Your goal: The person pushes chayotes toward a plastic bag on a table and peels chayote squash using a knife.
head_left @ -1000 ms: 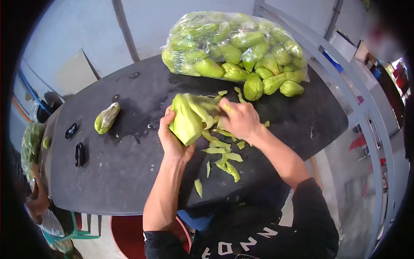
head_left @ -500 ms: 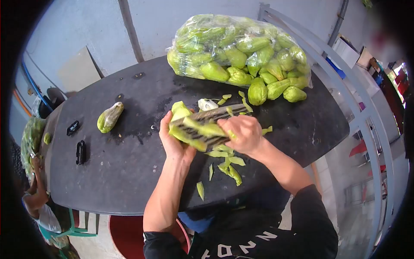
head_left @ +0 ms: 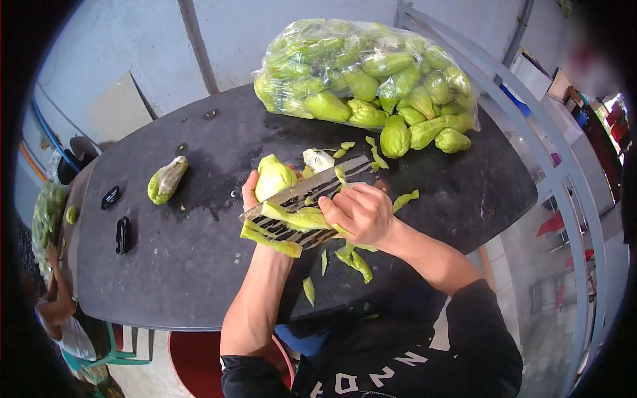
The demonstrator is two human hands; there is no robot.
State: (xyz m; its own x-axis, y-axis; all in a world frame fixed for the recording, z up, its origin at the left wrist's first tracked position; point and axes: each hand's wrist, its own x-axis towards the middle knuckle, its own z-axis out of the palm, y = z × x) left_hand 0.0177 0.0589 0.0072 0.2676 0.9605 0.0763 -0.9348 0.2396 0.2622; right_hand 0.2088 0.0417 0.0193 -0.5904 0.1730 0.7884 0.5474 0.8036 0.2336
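One chayote (head_left: 274,178) is gripped over the table (head_left: 199,272) by the left hand (head_left: 250,190), seemingly for steadiness behind the blade (head_left: 292,194) clenched in the right hand (head_left: 363,213); bagged chayotes (head_left: 361,85) are set far right, presumably within reach.

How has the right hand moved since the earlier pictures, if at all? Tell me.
Yes: judged against the plastic bag, the right hand has moved farther from it, down and slightly left in the view.
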